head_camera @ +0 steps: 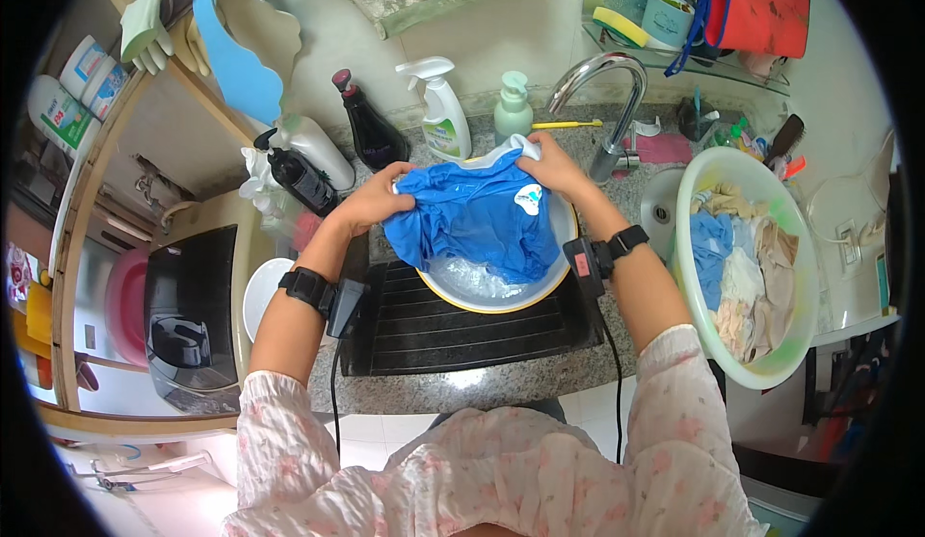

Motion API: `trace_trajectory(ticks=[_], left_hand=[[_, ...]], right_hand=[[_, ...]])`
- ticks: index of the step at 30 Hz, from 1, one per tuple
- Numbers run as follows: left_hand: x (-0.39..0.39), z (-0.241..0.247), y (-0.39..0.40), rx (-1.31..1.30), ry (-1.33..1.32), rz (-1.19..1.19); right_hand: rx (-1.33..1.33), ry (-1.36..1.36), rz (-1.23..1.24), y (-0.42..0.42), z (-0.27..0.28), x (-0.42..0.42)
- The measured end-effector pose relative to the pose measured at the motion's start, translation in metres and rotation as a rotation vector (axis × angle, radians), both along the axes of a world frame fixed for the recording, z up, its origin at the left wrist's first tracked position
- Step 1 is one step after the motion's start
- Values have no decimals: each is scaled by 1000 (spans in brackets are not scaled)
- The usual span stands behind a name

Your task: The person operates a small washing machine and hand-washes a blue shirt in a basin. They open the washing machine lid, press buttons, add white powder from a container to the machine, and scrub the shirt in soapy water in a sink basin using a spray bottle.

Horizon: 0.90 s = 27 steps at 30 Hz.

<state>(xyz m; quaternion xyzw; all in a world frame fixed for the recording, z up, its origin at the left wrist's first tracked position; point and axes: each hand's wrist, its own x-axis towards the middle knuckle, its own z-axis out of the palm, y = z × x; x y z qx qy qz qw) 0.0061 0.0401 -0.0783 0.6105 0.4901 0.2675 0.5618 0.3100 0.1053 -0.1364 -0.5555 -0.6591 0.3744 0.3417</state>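
Note:
A wet blue cloth garment (470,212) with a white edge and a white patch is spread between my hands. My left hand (376,197) grips its left end, fingers and thumb closed on the fabric. At the upper right, my right hand (553,165) pinches the white edge. The garment's lower part hangs into a basin (498,309) with a yellow rim, which holds water with a sudsy or rippled surface. Under the basin is a black ribbed washboard-like surface (462,342). The garment hides the basin's back left part.
A chrome faucet (639,82) rises behind the basin, beside a small drain bowl (657,208). A large pale green tub (806,284) of clothes stands at the right. A white spray bottle (444,121), a dark pump bottle (307,183) and other bottles line the back; a white bowl (264,295) is at the left.

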Motion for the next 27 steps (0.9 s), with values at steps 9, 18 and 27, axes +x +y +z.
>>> trace_trajectory(ticks=[9,18,27], left_hand=[[20,-6,-6,-239,-265,189],[1,-2,-21,-244,-519,289],[-27,-46,-39,-305,-216,238]], right_hand=[[293,-161,-143,-49,-92,-19],[50,-6,68,-74,-127,-64],[-269,612,131,-35,-27,-17]])
